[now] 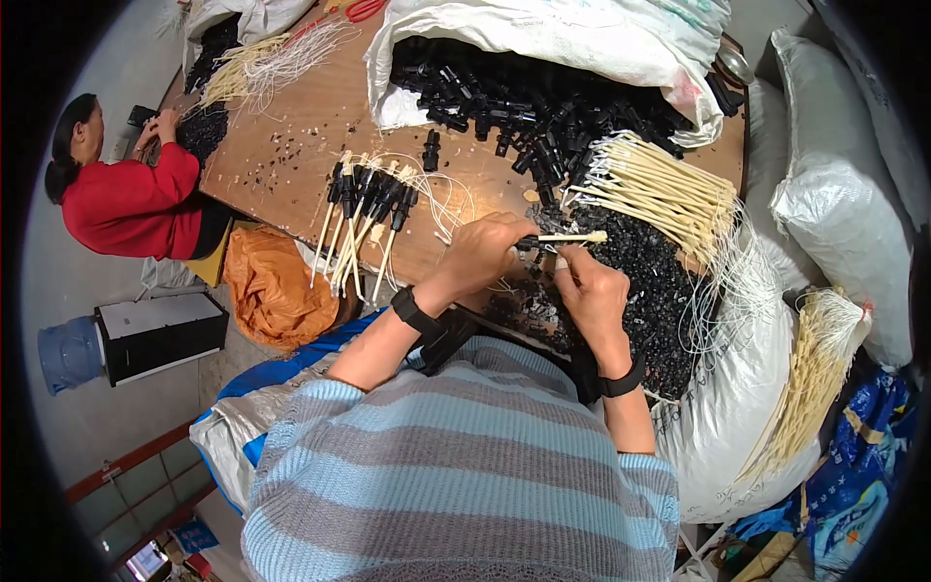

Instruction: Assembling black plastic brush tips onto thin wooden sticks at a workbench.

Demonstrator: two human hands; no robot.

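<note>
Over the table's near edge, my left hand (485, 254) is closed around a black plastic fitting (528, 242). A thin cream stick (570, 238) with a knobbed end sticks out of the fitting to the right. Just below that stick, my right hand (593, 291) has its thumb and forefinger pinched together; what is between them is too small to make out. To the left lies a group of black fittings (373, 199) with cream sticks through them and white strings. A bundle of cream sticks (669, 184) with long white strings rests beyond my right hand.
Small black pieces (652, 276) are heaped on the table (281, 184) at right. Behind them a white woven sack (543, 29) spills black fittings (485, 97). Full white sacks (844, 165) stand along the right. A person in red (131, 204) works at the far left.
</note>
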